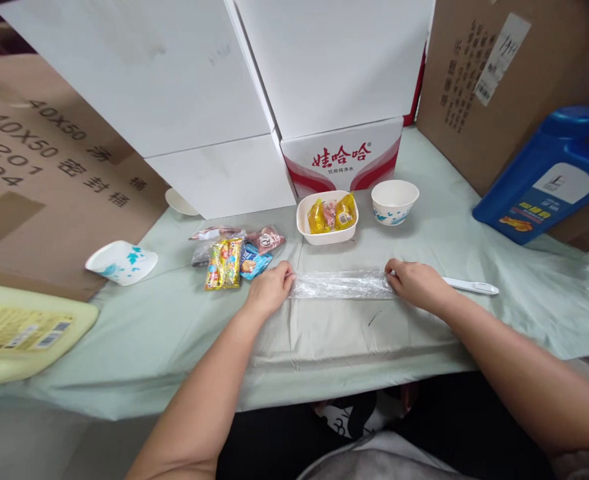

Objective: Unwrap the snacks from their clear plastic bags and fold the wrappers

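Observation:
A crumpled strip of clear plastic wrap [341, 285] lies stretched across the pale green table cover [174, 320]. My left hand [270, 289] has its fingers curled shut on the wrap's left end. My right hand [415, 283] is closed on the wrap's right end, over the near end of a white stick-like tool [471, 287]. Just beyond the wrap stands a white bowl of snack packets [327, 217], with an empty patterned paper bowl [395, 201] to its right.
Loose snack packets [234, 259] lie left of my left hand. A tipped paper bowl [121, 262] and a yellow jug [19, 333] are at far left, a blue jug [549, 177] at right. White and brown cartons [224, 100] wall the back.

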`<action>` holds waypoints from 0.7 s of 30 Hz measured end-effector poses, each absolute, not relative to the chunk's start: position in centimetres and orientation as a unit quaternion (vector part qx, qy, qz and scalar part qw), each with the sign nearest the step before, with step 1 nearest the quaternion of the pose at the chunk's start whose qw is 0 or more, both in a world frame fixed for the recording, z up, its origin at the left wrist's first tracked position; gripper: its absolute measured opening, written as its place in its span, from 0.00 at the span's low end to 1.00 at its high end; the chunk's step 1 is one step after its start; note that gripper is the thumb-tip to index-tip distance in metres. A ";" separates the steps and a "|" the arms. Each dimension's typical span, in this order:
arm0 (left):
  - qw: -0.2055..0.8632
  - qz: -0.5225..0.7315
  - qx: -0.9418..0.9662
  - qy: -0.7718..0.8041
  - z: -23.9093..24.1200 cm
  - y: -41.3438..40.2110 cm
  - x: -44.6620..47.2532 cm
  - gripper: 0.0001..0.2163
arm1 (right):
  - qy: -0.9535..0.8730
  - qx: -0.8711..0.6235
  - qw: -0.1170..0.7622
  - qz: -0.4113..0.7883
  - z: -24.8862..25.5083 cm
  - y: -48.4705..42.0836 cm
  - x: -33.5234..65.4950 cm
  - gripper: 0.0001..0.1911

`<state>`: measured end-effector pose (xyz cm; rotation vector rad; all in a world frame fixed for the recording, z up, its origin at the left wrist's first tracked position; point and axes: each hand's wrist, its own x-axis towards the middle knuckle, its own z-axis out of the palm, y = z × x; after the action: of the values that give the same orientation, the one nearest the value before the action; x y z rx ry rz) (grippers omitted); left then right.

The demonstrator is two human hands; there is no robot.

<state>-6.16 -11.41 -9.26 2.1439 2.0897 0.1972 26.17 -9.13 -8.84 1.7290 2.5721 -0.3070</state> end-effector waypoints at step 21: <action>0.089 -0.006 0.821 0.564 -12.8 -15.3 -1.8 0.37 | 0.930 0.346 -0.006 -0.121 -11.2 -11.0 25.1 0.51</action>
<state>-1.77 -15.25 -12.79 2.4421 1.6798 -0.0173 25.15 -11.00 -11.16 1.0907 2.9353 -0.3815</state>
